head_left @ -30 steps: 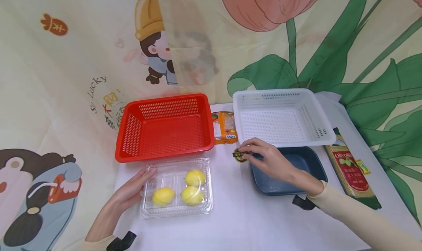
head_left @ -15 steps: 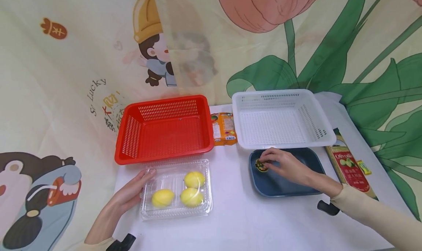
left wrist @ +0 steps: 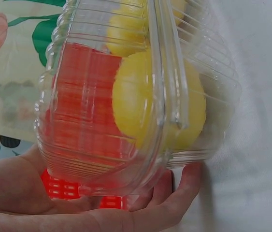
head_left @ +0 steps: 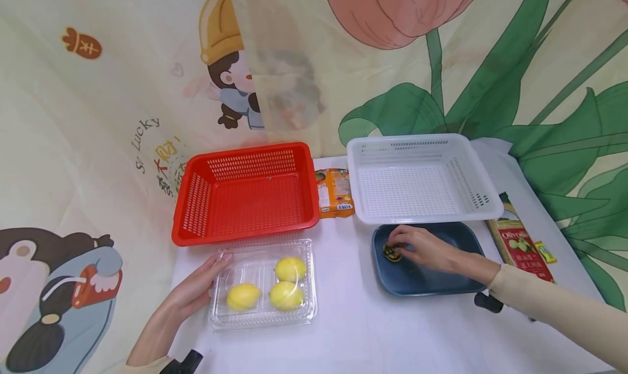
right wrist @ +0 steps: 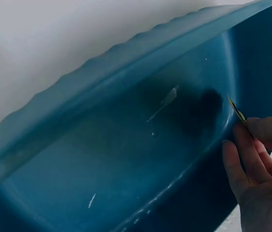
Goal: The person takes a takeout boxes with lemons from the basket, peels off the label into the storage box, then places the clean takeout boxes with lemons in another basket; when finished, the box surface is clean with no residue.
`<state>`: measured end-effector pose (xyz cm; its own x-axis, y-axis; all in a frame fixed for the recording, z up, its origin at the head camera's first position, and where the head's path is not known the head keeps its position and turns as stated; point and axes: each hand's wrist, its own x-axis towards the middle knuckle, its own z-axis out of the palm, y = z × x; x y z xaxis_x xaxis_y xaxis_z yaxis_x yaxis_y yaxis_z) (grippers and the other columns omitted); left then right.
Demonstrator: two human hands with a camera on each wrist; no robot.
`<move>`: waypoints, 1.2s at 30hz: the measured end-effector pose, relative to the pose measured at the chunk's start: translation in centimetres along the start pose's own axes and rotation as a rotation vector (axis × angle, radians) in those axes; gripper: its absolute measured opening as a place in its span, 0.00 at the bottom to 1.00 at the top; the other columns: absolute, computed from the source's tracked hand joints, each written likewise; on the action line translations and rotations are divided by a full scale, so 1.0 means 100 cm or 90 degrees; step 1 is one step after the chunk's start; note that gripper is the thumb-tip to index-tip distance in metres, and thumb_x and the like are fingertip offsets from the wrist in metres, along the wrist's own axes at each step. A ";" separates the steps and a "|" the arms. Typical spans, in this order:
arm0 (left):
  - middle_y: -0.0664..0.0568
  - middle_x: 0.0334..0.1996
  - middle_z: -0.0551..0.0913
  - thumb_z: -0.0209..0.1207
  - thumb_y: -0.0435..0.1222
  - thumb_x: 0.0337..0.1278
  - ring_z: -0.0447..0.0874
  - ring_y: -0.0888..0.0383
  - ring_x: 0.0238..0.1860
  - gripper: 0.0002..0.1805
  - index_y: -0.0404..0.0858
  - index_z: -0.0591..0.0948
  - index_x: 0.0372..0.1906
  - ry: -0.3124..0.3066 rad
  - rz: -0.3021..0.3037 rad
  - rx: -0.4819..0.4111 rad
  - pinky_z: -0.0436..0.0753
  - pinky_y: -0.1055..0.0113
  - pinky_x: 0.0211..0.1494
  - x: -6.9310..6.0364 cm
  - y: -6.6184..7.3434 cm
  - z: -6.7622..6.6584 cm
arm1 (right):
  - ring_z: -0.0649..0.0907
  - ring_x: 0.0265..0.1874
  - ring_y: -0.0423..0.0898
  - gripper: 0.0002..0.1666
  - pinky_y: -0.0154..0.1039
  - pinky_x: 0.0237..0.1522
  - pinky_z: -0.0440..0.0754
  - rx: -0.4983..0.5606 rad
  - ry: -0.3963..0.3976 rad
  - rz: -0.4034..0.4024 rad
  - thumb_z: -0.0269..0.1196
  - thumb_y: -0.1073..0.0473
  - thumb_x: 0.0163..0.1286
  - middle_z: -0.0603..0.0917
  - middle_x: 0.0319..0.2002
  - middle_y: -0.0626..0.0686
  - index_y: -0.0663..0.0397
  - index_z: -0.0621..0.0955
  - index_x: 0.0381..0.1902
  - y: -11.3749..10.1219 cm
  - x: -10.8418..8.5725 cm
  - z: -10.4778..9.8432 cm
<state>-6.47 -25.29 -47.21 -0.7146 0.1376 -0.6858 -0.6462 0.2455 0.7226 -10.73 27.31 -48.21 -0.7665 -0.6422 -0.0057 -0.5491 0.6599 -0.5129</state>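
My right hand point(head_left: 424, 248) pinches a small round dark item with yellow-green marks point(head_left: 392, 252) over the left part of a dark blue tray point(head_left: 427, 287). In the right wrist view the item point(right wrist: 237, 111) shows edge-on between thumb and fingers of the hand point(right wrist: 264, 169). My left hand point(head_left: 193, 287) rests at the left side of a clear lidded container point(head_left: 265, 319) with several yellow lemons inside, one lemon point(head_left: 242, 296) nearest the hand. In the left wrist view, the fingers of the hand point(left wrist: 102, 208) touch the container's edge point(left wrist: 160, 111), the thumb partly hidden.
Behind stand a red basket point(head_left: 245, 235) and a white basket point(head_left: 427, 217), with an orange packet point(head_left: 336, 193) between them. To the right lie an Olivoila package point(head_left: 517, 243) and a small yellow-green packet point(head_left: 545, 252). A printed cloth point(head_left: 294, 47) hangs behind.
My right hand has moved right with the round item, from beside the blue tray to inside its outline. My left hand has stayed at the container.
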 end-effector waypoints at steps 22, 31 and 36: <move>0.37 0.81 0.40 0.53 0.61 0.69 0.38 0.35 0.79 0.52 0.44 0.40 0.83 -0.008 0.008 -0.002 0.47 0.30 0.75 0.002 0.002 0.000 | 0.86 0.50 0.50 0.13 0.42 0.49 0.87 -0.020 -0.042 0.024 0.68 0.68 0.66 0.84 0.52 0.55 0.60 0.86 0.49 0.005 -0.005 0.008; 0.36 0.81 0.40 0.53 0.62 0.68 0.39 0.34 0.79 0.53 0.44 0.39 0.83 -0.004 -0.003 0.001 0.47 0.29 0.75 0.001 0.002 0.000 | 0.86 0.53 0.53 0.15 0.45 0.51 0.86 -0.030 -0.048 0.025 0.68 0.66 0.67 0.84 0.55 0.58 0.60 0.85 0.51 0.005 -0.008 0.010; 0.37 0.81 0.39 0.53 0.62 0.68 0.39 0.34 0.79 0.54 0.44 0.38 0.83 0.002 -0.007 0.002 0.48 0.29 0.74 0.001 0.001 -0.001 | 0.86 0.52 0.53 0.15 0.45 0.51 0.87 -0.034 -0.045 0.021 0.68 0.66 0.67 0.84 0.54 0.57 0.60 0.85 0.51 0.003 -0.010 0.008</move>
<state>-6.58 -25.34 -47.21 -0.7081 0.1324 -0.6936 -0.6534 0.2494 0.7147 -9.87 27.80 -49.06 -0.7601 -0.6444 -0.0832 -0.5426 0.7000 -0.4643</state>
